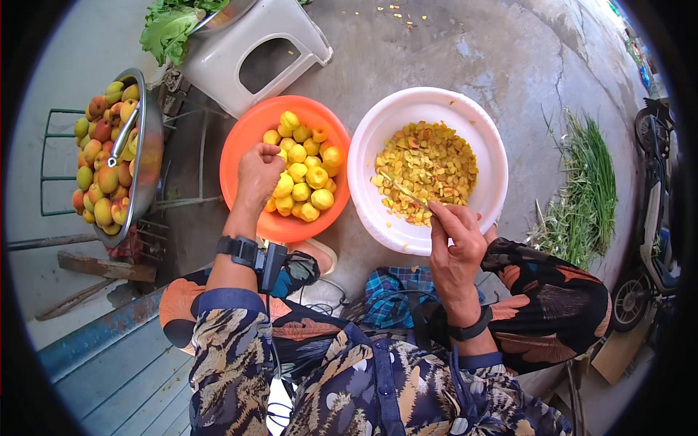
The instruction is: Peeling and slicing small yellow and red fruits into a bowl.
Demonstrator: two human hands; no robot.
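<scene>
My left hand (pixel 260 176) is over the left side of an orange basin (pixel 234 138), its fingers curled beside the heaped peeled yellow peaches (pixel 299 171). Whatever those fingers hold, if anything, is hidden behind the hand. To its right, a white basin (pixel 486 138) contains a spread of small yellow chopped pieces and peel scraps (pixel 430 163), some reddish. A thin knife (pixel 403 189) is gripped in my right hand (pixel 456 243) over the near rim of that basin. Its blade points up and left across the pieces, while the handle is covered by my fingers.
At left, a metal bowl (pixel 151 156) of unpeeled peaches (pixel 105 163) rests on a green rack (pixel 45 160). A white stool (pixel 218 76) stands behind the orange basin, with leafy greens (pixel 169 33) above. Long green stalks (pixel 589 189) lie on the floor at right, near a motorbike (pixel 654 211).
</scene>
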